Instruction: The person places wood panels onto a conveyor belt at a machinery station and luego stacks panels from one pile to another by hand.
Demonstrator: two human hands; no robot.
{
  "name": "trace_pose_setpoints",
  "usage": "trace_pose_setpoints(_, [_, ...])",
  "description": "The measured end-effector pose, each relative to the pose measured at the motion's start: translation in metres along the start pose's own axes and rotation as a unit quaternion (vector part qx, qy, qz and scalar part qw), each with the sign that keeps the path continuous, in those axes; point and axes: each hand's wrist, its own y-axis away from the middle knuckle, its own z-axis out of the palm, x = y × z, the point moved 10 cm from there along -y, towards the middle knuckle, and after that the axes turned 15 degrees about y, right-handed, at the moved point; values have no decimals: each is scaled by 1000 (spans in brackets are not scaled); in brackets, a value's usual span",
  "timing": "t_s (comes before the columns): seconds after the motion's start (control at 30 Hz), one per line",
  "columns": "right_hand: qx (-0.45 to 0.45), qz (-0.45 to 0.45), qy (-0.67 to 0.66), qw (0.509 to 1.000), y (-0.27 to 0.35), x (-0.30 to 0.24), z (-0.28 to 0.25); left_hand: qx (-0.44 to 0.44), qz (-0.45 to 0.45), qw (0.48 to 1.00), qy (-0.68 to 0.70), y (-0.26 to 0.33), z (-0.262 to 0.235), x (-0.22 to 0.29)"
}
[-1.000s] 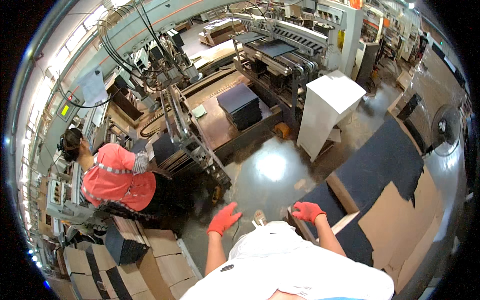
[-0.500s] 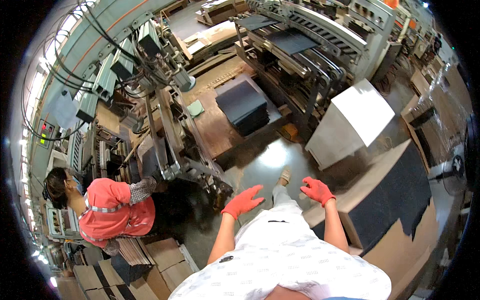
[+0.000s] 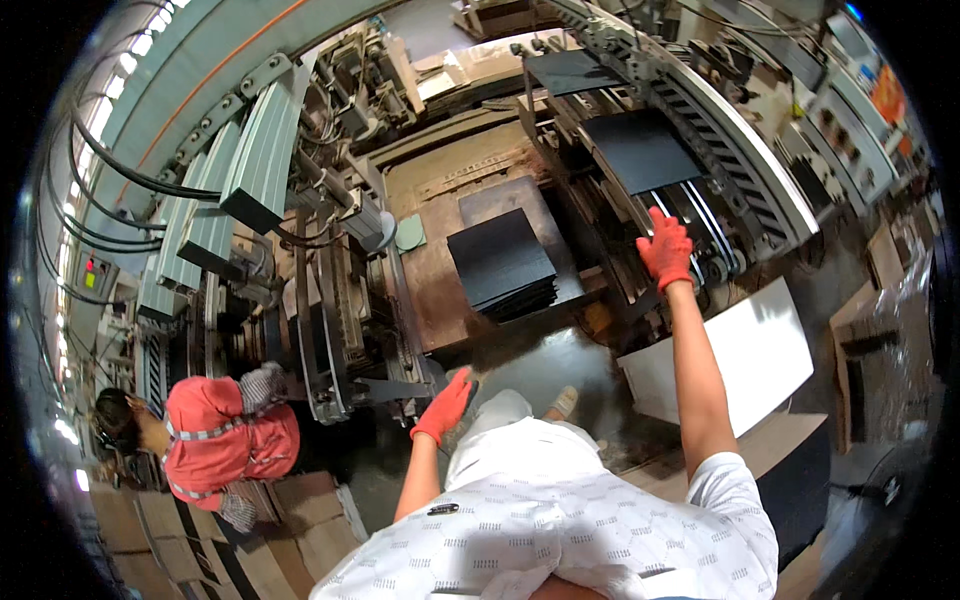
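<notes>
My right hand [image 3: 665, 250], in a red glove, reaches out to the near end of the belt conveyor [image 3: 712, 228]. Its fingers are apart and hold nothing. Just beyond them a flat black sheet [image 3: 643, 150] lies on the belts, with a second black sheet [image 3: 572, 72] farther back. My left hand [image 3: 443, 406], also red-gloved, hovers low in front of my body with its fingers stretched and nothing in them. Ahead, between the two hands, a stack of black sheets [image 3: 500, 258] rests on a brown platform [image 3: 425, 300], its edges slightly uneven.
A white box-like block [image 3: 755, 345] stands below my right forearm. At left, a co-worker in a red vest [image 3: 225, 430] bends beside machine frames [image 3: 330, 350]. Cardboard stacks [image 3: 300, 515] lie at lower left. A pale green piece [image 3: 411, 232] sits by the platform's left side.
I have stepped forward toward the machine. My right hand has risen and stretched ahead to the conveyor's end. My left hand stays low, and the co-worker leans farther down.
</notes>
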Motion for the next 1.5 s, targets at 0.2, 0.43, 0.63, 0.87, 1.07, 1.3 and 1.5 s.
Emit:
trace_pose_setpoints(0.2, [-215, -50, -173, 960, -76, 12, 113, 53, -189, 865, 461, -59, 8, -40])
trace_pose_setpoints(0.43, [-175, 15, -97, 980, -80, 17, 123, 95, -88, 987, 91, -203, -30, -93])
trace_pose_setpoints(0.63, [-112, -15, -133, 985, -90, 0, 99, 152, -99, 983, -18, -319, -34, -151])
trace_pose_setpoints(0.87, [-154, 32, -145, 977, -90, -2, 106, 283, -142, 945, 79, -366, -58, -210])
trace_pose_setpoints(1.07, [66, 33, -99, 992, -87, -8, 64, 241, -219, 914, 244, -354, -67, -244])
trace_pose_setpoints(1.3, [66, 530, -625, 569, -16, -20, 167, -71, -151, 983, -74, -314, -60, -250])
trace_pose_setpoints(1.5, [-34, 597, -690, 408, -68, -37, 219, 165, -247, 883, 364, -324, -93, -255])
